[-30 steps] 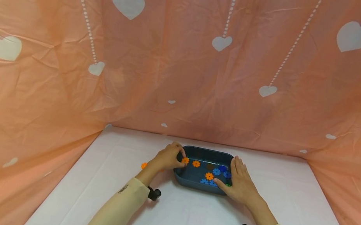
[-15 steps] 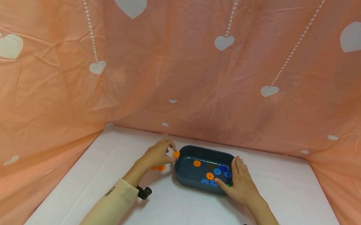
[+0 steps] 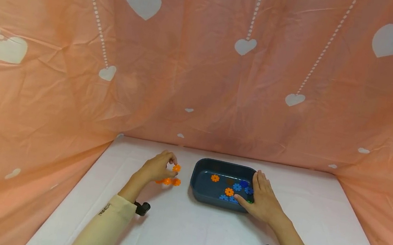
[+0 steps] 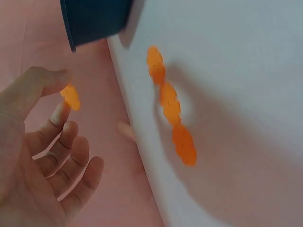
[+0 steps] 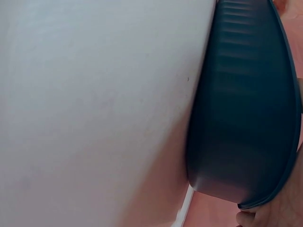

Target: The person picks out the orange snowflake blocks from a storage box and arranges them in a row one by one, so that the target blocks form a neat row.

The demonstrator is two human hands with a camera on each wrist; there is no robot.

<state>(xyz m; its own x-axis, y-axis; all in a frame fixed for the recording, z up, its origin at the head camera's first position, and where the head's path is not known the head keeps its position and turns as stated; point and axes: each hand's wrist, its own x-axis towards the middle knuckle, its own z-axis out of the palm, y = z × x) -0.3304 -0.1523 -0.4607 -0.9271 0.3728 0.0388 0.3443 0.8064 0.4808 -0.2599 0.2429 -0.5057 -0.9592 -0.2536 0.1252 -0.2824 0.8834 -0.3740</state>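
- White-covered table [image 3: 185,240], backed by a peach-orange drape [image 3: 188,74] printed with white hearts.
- Dark blue, round-cornered rectangular tray [image 3: 205,189], on the table; contained orange, blue, brown and green pieces.
- Right hand [image 3: 263,199]: fingers straight, thumb spread, resting on the tray's right end and hiding part of its contents.
- Left hand [image 3: 155,168]: thumb and index finger pinched a thin orange flower-shaped piece [image 3: 177,168] above the table, left of the tray; other fingers loosely bent.
- Row of three orange flower-shaped discs [image 4: 170,105], touching end to end, near the left hand; whether interlocked could not be told.
- Change: half a second earlier the pinched piece was at the tray's left rim; the right hand had stayed put.
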